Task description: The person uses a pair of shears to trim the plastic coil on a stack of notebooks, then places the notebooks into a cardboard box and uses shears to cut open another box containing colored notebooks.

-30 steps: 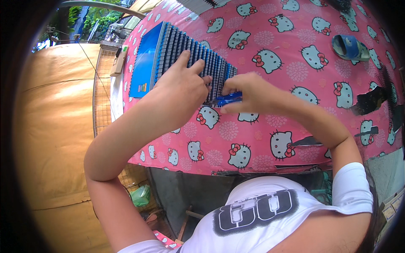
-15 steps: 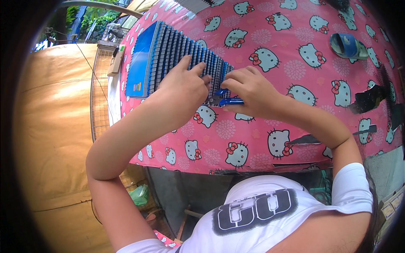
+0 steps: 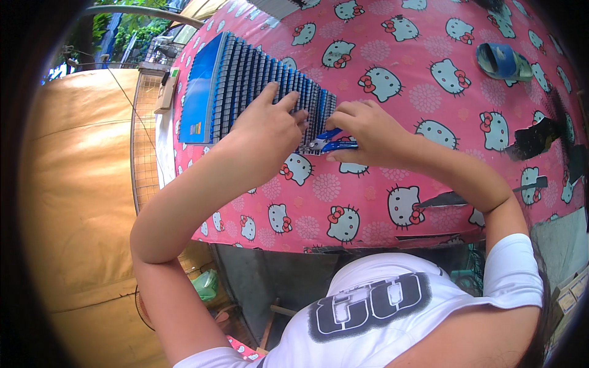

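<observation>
Spiral-bound notebooks lie fanned in an overlapping row, their coils showing as dark ridges. A bright blue cover faces up at the left end. Across the near right part of the row rests my left hand, fingers apart and touching the coils. My right hand is closed round small blue-handled wire cutters. Their metal jaws point left, at the lower corner of the right-end notebooks. Whether the jaws grip a coil is too small to tell.
A pink cartoon-cat tablecloth covers the table, torn at its near edge and right side. A blue, hollow, roll-like thing lies at the far right. Beyond the left edge are a small cardboard box, wire mesh and a tan tarp.
The view has shifted slightly. The cutters' handles look a little further apart and their jaws show more clearly. My left hand stays on the notebooks.
</observation>
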A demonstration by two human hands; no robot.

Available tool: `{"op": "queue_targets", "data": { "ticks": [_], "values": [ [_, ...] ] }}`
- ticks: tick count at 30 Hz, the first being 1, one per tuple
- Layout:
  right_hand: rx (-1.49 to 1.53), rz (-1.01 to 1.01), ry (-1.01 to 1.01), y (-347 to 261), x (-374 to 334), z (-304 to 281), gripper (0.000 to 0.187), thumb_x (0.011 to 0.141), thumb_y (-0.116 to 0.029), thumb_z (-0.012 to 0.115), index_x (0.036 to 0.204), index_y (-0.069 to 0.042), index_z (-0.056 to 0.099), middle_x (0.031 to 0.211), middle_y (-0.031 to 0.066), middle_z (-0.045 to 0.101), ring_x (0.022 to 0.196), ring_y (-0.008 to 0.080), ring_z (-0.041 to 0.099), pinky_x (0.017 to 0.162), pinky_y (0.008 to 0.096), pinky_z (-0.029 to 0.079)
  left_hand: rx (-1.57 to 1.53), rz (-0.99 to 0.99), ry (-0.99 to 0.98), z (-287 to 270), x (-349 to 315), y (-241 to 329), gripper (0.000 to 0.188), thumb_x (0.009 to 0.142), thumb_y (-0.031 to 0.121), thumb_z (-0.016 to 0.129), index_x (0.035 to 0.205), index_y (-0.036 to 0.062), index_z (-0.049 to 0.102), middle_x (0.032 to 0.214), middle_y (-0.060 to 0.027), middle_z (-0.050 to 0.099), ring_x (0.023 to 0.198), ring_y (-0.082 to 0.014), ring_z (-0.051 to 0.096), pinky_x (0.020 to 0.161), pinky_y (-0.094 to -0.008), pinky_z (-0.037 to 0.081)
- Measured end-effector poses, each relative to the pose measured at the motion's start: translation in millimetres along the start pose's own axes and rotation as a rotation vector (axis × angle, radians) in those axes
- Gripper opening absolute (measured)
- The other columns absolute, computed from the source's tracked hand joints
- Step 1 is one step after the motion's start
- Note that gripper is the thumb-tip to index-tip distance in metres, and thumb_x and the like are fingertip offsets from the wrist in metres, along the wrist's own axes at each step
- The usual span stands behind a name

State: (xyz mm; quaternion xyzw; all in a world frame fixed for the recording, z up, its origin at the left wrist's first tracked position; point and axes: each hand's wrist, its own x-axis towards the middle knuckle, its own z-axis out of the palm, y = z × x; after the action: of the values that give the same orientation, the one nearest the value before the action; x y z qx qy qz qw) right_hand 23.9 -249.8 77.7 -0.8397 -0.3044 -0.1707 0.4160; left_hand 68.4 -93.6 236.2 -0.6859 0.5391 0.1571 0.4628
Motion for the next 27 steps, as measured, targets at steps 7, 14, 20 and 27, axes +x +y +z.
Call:
{"op": "queue_targets", "data": {
  "ticks": [7, 14, 20, 27],
  "values": [
    [0.382, 0.315, -0.338, 13, 17, -2, 0.046, 0.075, -0.039, 0.072, 0.096, 0.0, 0.061, 0.088, 0.0143, 0.062, 0.069, 0.0247, 0.064, 0.06, 0.0384, 0.049, -0.002, 0.004, -0.067, -13, 0, 0, 0.053, 0.077, 0.015, 0.06, 0.129, 0.0095, 0.052, 0.139, -0.0013, 0.045, 0.133, -0.0236, 0.033, 0.11, -0.0454, 0.023],
    [0.607, 0.445, -0.337, 14, 10, 3, 0.047, 0.075, -0.038, 0.073, 0.095, 0.003, 0.063, 0.088, 0.0181, 0.064, 0.074, 0.0252, 0.065, 0.063, 0.0399, 0.051, -0.019, -0.021, 0.106, 5, 8, 6, 0.055, 0.077, 0.023, 0.064, 0.13, 0.0141, 0.053, 0.137, 0.0022, 0.047, 0.128, -0.0204, 0.037, 0.107, -0.0437, 0.023],
    [0.059, -0.033, 0.0, 19, -8, 5, 0.044, 0.071, -0.035, 0.075, 0.1, -0.006, 0.059, 0.097, 0.0104, 0.058, 0.098, 0.0277, 0.056, 0.083, 0.0403, 0.042, 0.009, -0.04, -0.099, -3, 11, 5, 0.056, 0.075, 0.013, 0.063, 0.13, 0.0156, 0.052, 0.137, 0.0043, 0.047, 0.131, -0.0225, 0.035, 0.109, -0.0464, 0.023],
    [0.259, 0.068, -0.102, 19, 4, 9, 0.037, 0.069, -0.031, 0.078, 0.091, -0.006, 0.062, 0.084, 0.0088, 0.061, 0.083, 0.0249, 0.06, 0.074, 0.0369, 0.046, -0.027, -0.028, -0.12, -8, 10, 2, 0.055, 0.074, 0.012, 0.062, 0.129, 0.0155, 0.053, 0.136, 0.0036, 0.048, 0.131, -0.0222, 0.035, 0.108, -0.0473, 0.024]
  ]
}}
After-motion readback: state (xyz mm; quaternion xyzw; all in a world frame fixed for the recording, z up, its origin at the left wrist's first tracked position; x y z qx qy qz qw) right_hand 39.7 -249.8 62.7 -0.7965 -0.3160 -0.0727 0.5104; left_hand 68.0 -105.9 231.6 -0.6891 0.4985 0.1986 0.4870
